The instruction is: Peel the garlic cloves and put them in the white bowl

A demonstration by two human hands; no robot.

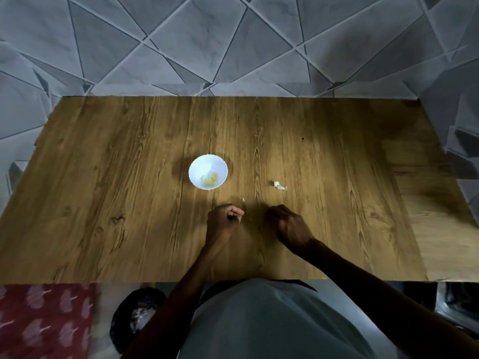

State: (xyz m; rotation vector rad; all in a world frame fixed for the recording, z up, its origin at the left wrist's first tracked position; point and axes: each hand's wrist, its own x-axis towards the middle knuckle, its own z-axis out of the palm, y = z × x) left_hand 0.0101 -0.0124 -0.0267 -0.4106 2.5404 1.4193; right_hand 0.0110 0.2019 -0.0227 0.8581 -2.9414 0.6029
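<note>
Garlic cloves [210,179], peeled, lie in the white bowl [197,164] at frame centre. A pale garlic piece [280,185] waits on the bench [103,177] to its right. The left hand [224,220] seems to pinch a pale sliver [241,221] in curled fingers. The right hand [290,224] is curled too, but I cannot tell if it holds anything. Peeling looks nearly finished; next, likely fetch that piece.

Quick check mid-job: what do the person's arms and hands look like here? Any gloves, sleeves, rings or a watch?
The left hand and right hand are bare: no gloves, and no ring, watch or bracelet that this dim view shows. The left forearm and right forearm are bare too, no sleeve in sight. The top is plain pale grey.
</note>
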